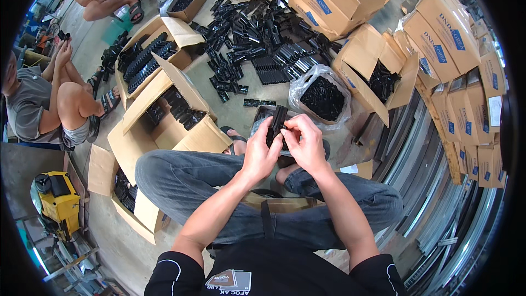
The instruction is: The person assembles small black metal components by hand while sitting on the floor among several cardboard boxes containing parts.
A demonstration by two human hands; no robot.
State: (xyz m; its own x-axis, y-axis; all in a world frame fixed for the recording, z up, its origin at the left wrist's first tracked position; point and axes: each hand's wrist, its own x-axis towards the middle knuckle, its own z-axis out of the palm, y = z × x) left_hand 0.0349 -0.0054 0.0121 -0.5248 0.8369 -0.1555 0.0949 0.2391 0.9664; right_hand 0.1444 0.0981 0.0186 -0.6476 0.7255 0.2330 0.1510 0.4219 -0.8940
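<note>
In front of my knees, my left hand [259, 152] is closed around a glossy black plastic part [279, 117], long and narrow, which stands tilted up between thumb and fingers. My right hand [304, 143] is closed too, its thumb and fingertips pinched against the part's right side. Whether those fingertips also hold a smaller piece is hidden. Just beyond the hands lies another black part [259, 102] on the floor. A plastic-lined container [262, 116] is partly covered by my hands. Close by on the right stands a clear bag [342, 115] filled with small black pieces.
A large pile of black parts [257, 30] spreads across the floor ahead. Open cardboard boxes [205, 134] holding black parts flank me. Stacked cartons [438, 33] and long metal bars [438, 208] line the right. Two people sit or crouch at left, one in a grey shirt [27, 104].
</note>
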